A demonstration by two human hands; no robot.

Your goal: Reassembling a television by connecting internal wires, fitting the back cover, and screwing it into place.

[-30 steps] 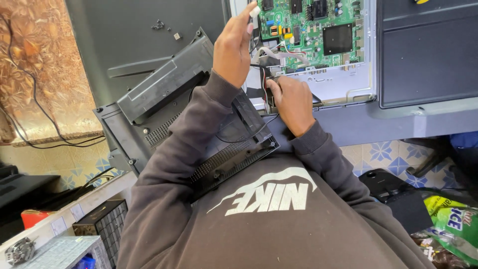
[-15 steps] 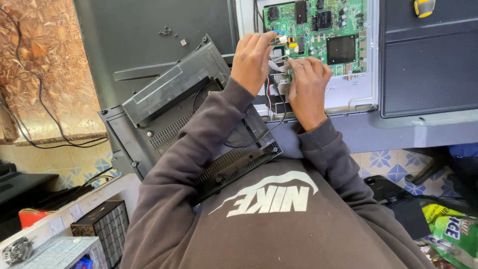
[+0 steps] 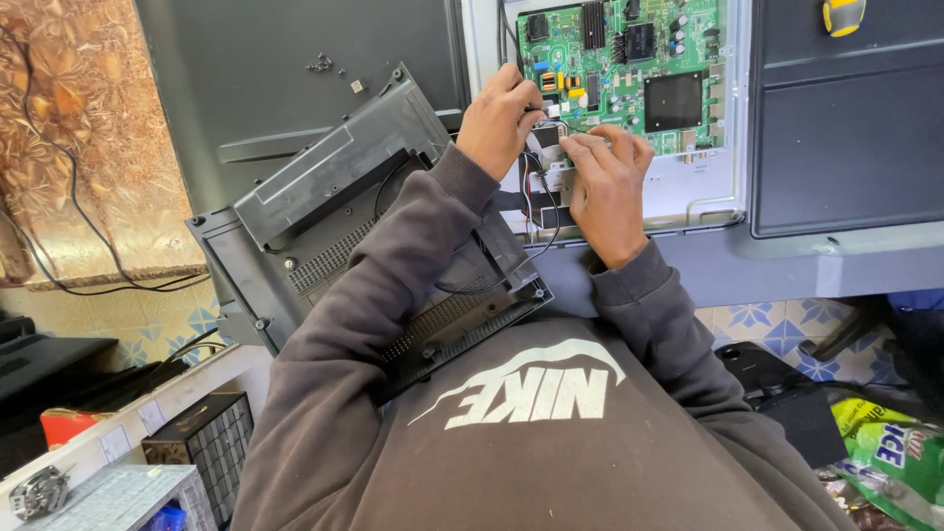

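At the lower left corner of the green circuit board (image 3: 629, 74), both hands pinch a small cable connector (image 3: 551, 147), left hand (image 3: 500, 118) and right hand (image 3: 605, 187) fingers closed on it. It looks light, stiff and fragile; better gripped by its plastic body than its thin wires.

Opened flat-panel set (image 3: 846, 138) lies back-up as the work surface, its white metal chassis (image 3: 733, 147) bare around the green circuit board (image 3: 639, 69) just beyond the fingertips (image 3: 590, 143). Detached dark plastic back cover (image 3: 334, 197) rests tilted to the left of the fingers, loose screws (image 3: 320, 65) beyond it on the dark rear panel. Yellow-handled tool (image 3: 844, 14) lies far right of the fingers, at the top edge.
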